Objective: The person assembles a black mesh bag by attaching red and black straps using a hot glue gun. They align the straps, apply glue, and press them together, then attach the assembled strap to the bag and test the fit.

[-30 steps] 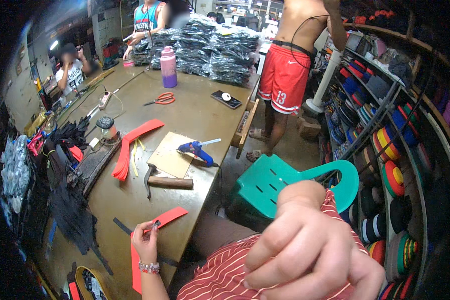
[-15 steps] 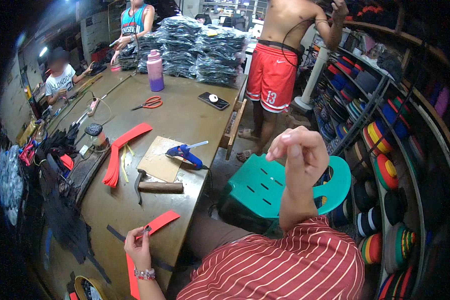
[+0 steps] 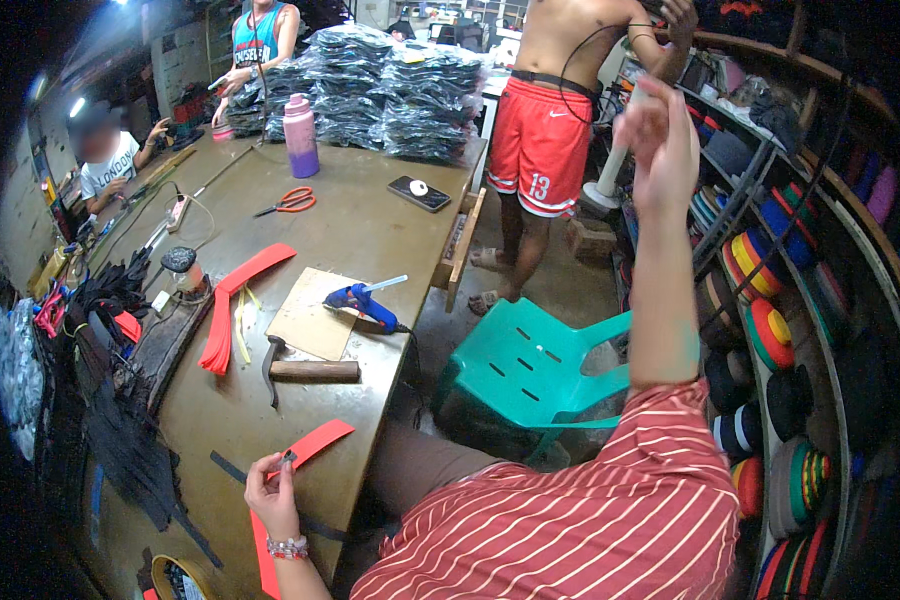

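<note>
My left hand (image 3: 272, 490) rests low over the table, thumb and fingers pinched on a small dark piece (image 3: 289, 457). Under and beside that hand lies a flat red strip (image 3: 326, 440), partly covered by my fingers and wrist. A thin black strip (image 3: 230, 467) passes beneath it on the tabletop. My right hand (image 3: 662, 145) is raised high, far above the green plastic chair (image 3: 520, 365); motion smears its fingers, and no object shows in it. Farther up the table are a wooden-handled hammer (image 3: 315, 371) and a blue glue gun (image 3: 370, 306) on a board (image 3: 305, 318).
Folded red strips (image 3: 220, 335), orange-handled scissors (image 3: 296, 200), a phone (image 3: 422, 197) and a pink-purple bottle (image 3: 300, 145) lie or stand along the table. An open drawer (image 3: 462, 245) juts out. A person in red shorts (image 3: 538, 150) stands beyond the chair. Shelves of coloured rolls (image 3: 755, 265) line the right.
My right hand has swung upward and away from in front of the chair, its arm now stretched out. My left hand keeps its pinch in nearly the same place. The view has shifted slightly.
</note>
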Tool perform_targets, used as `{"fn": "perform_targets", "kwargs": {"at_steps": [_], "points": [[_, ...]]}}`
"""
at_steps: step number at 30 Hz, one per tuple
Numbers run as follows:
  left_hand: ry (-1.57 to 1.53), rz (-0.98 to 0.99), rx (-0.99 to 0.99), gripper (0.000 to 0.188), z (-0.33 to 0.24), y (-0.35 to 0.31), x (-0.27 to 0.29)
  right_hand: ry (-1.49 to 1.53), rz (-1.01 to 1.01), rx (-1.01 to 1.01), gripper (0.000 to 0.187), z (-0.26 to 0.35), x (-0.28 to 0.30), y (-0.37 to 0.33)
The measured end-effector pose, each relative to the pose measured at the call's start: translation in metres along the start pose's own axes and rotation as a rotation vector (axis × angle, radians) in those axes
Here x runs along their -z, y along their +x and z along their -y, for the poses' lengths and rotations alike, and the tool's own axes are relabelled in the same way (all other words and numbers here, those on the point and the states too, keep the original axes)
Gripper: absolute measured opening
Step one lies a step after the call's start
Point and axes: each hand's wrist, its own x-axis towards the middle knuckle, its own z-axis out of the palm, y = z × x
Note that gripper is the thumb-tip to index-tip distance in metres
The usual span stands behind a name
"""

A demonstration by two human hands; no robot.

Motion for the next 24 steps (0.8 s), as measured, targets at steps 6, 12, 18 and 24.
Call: {"fn": "perform_targets", "kwargs": {"at_steps": [6,12,18,24], "points": [[0.008,-0.005,0.049,0.012,0.005,-0.001,0.000,-0.705,-0.276,-0.388,0.052,-0.051,0.111,0.134],[-0.004,-0.024,0.057,0.012,0.012,0.000,0.000,-0.947,-0.330,-0.445,0.065,-0.063,0.162,0.162],[-0.019,-0.040,0.069,0.013,0.012,-0.002,0.000,-1.100,-0.254,-0.360,0.064,-0.080,0.161,0.174],[0.019,-0.037,0.065,0.013,0.007,-0.002,0.003,-1.143,-0.272,-0.269,0.063,-0.092,0.159,0.182]]}}
